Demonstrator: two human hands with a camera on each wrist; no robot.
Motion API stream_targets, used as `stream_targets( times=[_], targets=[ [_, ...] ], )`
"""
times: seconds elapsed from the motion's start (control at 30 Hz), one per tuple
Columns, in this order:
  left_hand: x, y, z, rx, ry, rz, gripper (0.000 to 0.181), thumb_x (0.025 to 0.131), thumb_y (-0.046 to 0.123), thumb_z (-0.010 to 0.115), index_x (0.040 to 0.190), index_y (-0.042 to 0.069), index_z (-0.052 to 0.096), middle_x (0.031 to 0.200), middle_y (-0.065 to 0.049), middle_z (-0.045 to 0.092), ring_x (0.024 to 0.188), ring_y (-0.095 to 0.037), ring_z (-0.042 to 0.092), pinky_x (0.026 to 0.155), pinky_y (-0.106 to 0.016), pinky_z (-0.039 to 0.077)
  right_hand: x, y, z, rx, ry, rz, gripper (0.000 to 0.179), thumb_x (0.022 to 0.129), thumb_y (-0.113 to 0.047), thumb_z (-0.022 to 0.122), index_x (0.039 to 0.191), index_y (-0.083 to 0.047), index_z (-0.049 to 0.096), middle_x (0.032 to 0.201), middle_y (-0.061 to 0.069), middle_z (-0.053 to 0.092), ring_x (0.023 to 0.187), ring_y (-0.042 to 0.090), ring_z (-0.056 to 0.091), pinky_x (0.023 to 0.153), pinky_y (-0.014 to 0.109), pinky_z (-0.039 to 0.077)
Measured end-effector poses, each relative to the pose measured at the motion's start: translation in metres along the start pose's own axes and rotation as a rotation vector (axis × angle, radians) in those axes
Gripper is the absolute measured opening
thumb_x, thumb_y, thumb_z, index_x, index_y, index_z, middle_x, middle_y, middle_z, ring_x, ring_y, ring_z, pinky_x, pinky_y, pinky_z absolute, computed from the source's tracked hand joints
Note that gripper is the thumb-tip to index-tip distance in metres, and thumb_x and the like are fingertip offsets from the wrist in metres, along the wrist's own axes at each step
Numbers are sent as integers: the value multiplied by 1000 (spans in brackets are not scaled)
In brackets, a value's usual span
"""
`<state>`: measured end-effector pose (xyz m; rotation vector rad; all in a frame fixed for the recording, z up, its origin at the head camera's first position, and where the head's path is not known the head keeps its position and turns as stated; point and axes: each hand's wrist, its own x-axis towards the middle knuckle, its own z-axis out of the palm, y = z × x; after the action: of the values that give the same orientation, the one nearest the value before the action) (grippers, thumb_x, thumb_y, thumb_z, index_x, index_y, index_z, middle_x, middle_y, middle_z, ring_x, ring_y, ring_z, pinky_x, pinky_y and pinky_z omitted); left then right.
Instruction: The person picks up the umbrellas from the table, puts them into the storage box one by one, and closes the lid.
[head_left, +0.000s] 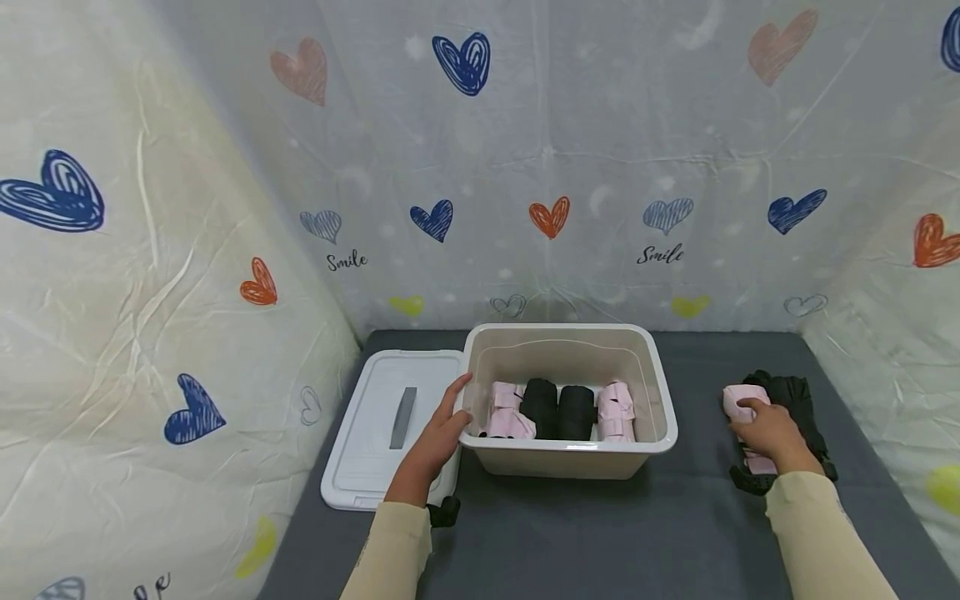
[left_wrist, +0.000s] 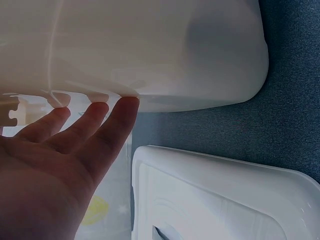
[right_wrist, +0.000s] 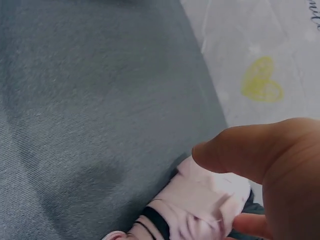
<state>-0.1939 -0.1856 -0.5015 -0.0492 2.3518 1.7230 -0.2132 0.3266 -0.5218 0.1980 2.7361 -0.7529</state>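
Note:
My left hand [head_left: 438, 437] holds the left rim of a beige storage bin [head_left: 566, 462], thumb over the rim. In the left wrist view the fingertips [left_wrist: 129, 107] touch the bin's outer wall. Inside the bin stand two black rolled cloths [head_left: 576, 414] between two pink rolled cloths [head_left: 617, 412]. At the right, my right hand [head_left: 772, 433] grips a pink rolled cloth [right_wrist: 192, 200] between thumb and fingers, over a pile of black cloth [head_left: 798, 408]. More pink cloth [head_left: 760, 463] shows below the hand.
A white lid [head_left: 360, 442] with a grey handle [head_left: 403, 418] lies left of the bin. The dark grey table [head_left: 570, 542] extends under everything. Pale curtains [head_left: 540, 167] printed with hearts enclose the back and both sides.

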Motion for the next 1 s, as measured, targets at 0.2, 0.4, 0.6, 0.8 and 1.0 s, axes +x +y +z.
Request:
stream_targets(
  times=[0.2, 0.4, 0.6, 0.8, 1.0],
  targets=[
    [-7, 13, -1, 3, -24, -25, 64, 96, 14, 37, 152, 39, 19, 162, -6, 12, 145, -36, 20, 108, -67, 23, 5, 6, 8, -14, -19, 44, 62, 92, -28, 50, 143, 3, 35, 135, 48, 24, 118, 67, 30, 88, 74, 31],
    [-19, 29, 0, 2, -46, -20, 64, 96, 11, 36, 154, 32, 18, 162, -8, 13, 145, -36, 21, 109, -65, 25, 11, 10, 17, 12, -72, 67, 64, 93, -25, 51, 148, -1, 30, 136, 51, 17, 119, 70, 25, 89, 75, 29],
    [-22, 31, 1, 4, -40, -9, 64, 96, 12, 37, 154, 33, 20, 162, -8, 13, 145, -36, 21, 109, -66, 25, 16, 9, 20, -19, -42, 31, 70, 89, -16, 50, 151, -1, 21, 133, 55, 18, 115, 71, 29, 88, 73, 33],
    [-20, 30, 0, 4, -41, -11, 64, 96, 11, 38, 154, 34, 19, 162, -8, 13, 144, -36, 22, 108, -65, 26, 18, 14, 26, -88, -23, -25, 56, 91, -11, 48, 145, 0, 37, 129, 51, 32, 114, 66, 37, 84, 70, 39],
    [-19, 31, -1, 10, -31, -17, 64, 96, 12, 38, 154, 34, 19, 162, -8, 14, 144, -37, 23, 108, -65, 25, 18, 14, 25, -56, 28, -99, 46, 87, -9, 52, 131, 3, 53, 121, 44, 49, 102, 55, 48, 74, 56, 46]
  ],
)
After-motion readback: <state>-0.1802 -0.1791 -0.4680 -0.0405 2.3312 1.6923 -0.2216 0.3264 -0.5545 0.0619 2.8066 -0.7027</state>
